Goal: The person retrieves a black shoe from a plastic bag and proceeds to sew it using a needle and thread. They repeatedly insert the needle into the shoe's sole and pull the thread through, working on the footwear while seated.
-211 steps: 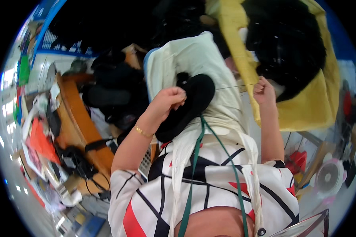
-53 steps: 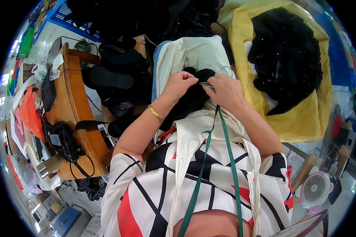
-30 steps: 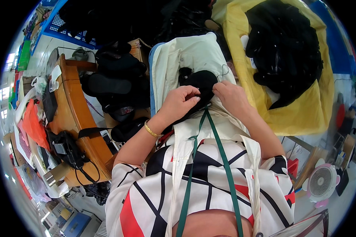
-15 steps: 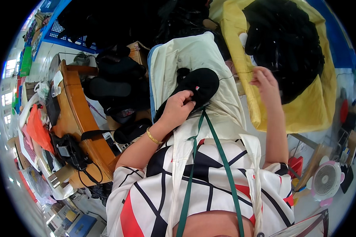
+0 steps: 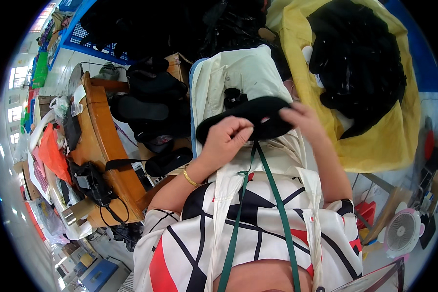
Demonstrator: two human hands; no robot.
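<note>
A black cloth shoe (image 5: 255, 109), with a small pinkish mark on it, lies across the white cloth (image 5: 263, 65) over my lap. My left hand (image 5: 226, 138) is closed on the shoe's near edge, thumb and fingers pinched together. My right hand (image 5: 304, 121) is at the shoe's right end, its fingers smeared by motion. Whether it holds anything does not show. A small black piece (image 5: 233, 96) rests on the cloth just beyond the shoe.
At the right stands a yellow sack (image 5: 374, 158) holding black cloth pieces (image 5: 357, 68). Several black shoes (image 5: 143, 108) are piled left of my lap, beside a wooden table (image 5: 95, 129) with a black bag (image 5: 92, 182). A fan (image 5: 403, 231) stands at lower right.
My right hand, which was out to the right pulling a dark thread taut, has come back to the shoe. The shoe has turned to lie more level, my left hand still on it.
</note>
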